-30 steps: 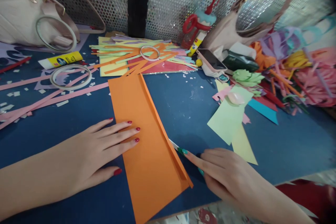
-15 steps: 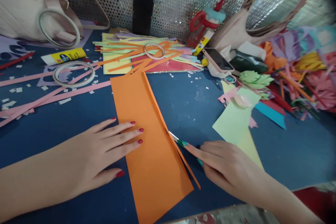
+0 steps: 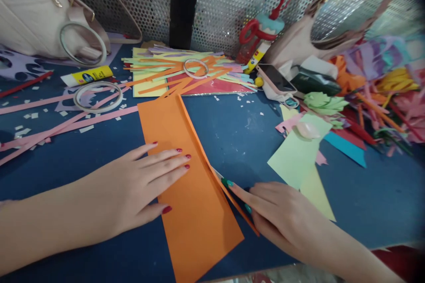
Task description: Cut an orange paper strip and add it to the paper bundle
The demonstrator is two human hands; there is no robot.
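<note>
We saw the left hand (image 3: 133,194) lying flat, fingers spread, on the near left part of a long orange paper sheet (image 3: 186,177) that lay on the blue desk (image 3: 232,132), running from the desk's front edge back toward the pile of coloured paper strips (image 3: 186,70). The right hand (image 3: 282,216) sat just beside the sheet's right edge, its grip closed around a small cutter (image 3: 221,178) whose tip met that edge, where a narrow orange strip (image 3: 242,212) was parting from the sheet. We could not tell how much of the blade lay under the paper.

Off to the left lay a tape roll (image 3: 98,96) over some pink strips (image 3: 66,119), with a yellow glue stick (image 3: 86,75) just behind it. To the right of the hands lay a pale green paper piece (image 3: 295,154), and farther back a phone (image 3: 275,78) rested near a heap of coloured scraps (image 3: 381,84).
</note>
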